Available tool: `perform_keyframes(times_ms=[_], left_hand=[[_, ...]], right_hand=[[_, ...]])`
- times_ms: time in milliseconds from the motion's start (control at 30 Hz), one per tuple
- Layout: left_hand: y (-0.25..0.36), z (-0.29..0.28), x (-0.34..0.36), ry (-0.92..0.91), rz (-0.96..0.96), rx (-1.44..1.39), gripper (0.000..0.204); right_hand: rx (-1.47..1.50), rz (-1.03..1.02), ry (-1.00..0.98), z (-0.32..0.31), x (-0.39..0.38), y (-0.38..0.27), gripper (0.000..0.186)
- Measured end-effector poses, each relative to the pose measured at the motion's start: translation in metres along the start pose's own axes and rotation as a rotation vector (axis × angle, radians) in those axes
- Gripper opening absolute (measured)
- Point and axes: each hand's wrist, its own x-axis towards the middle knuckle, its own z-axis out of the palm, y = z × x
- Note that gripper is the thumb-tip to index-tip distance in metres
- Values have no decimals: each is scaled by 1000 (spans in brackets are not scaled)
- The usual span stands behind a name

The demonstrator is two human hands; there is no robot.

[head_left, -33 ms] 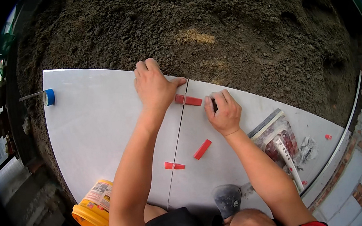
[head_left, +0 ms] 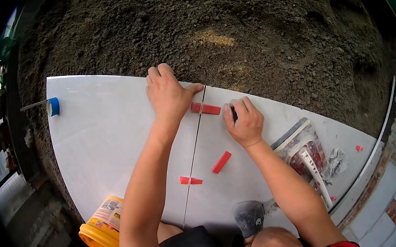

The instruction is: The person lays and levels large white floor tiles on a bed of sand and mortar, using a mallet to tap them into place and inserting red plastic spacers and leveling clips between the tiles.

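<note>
Two large pale tiles meet along a thin dark joint. On the left tile (head_left: 101, 119), my left hand (head_left: 165, 90) rests at the far edge, its fingers bent over that edge and its thumb stretched out to the joint. My right hand (head_left: 245, 121) is curled low over the right tile (head_left: 271, 178), thumb and forefinger close together; whatever the fingers may hold is hidden. Between the hands a red levelling wedge (head_left: 210, 109) sits in a clip across the joint. A second red wedge (head_left: 191, 180) crosses it nearer me. One loose red wedge (head_left: 221, 162) lies on the right tile.
Dark loose soil (head_left: 116, 35) spreads beyond the tiles. A dusty notched trowel (head_left: 302, 148) and crumpled plastic (head_left: 338, 161) lie at right. A yellow bucket (head_left: 99, 235) lies tipped at left; a blue tape measure (head_left: 53, 106) hangs near the left edge. My shoe (head_left: 249, 218) stands on the tile.
</note>
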Motion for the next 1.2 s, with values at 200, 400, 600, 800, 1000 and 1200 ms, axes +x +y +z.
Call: perform_keyframes(times_ms=[200, 400, 600, 800, 1000, 1200], left_hand=[[18, 16, -8, 3, 89, -52, 61], [-91, 58, -80, 281, -21, 201, 64], [-50, 64, -173, 54, 160, 291, 70], [-3, 46, -222, -264, 249, 229, 76], [14, 3, -245, -427, 143, 66, 82], [28, -5, -251, -431, 242, 132, 67]], right_hand=[[9, 101, -36, -5, -6, 13, 12], [166, 89, 29, 0, 3, -1, 13], [392, 320, 147, -17, -22, -10, 16], [697, 544, -55, -49, -112, -31, 21], [614, 423, -364, -131, -174, -41, 21], [477, 401, -440, -203, -194, -16, 22]])
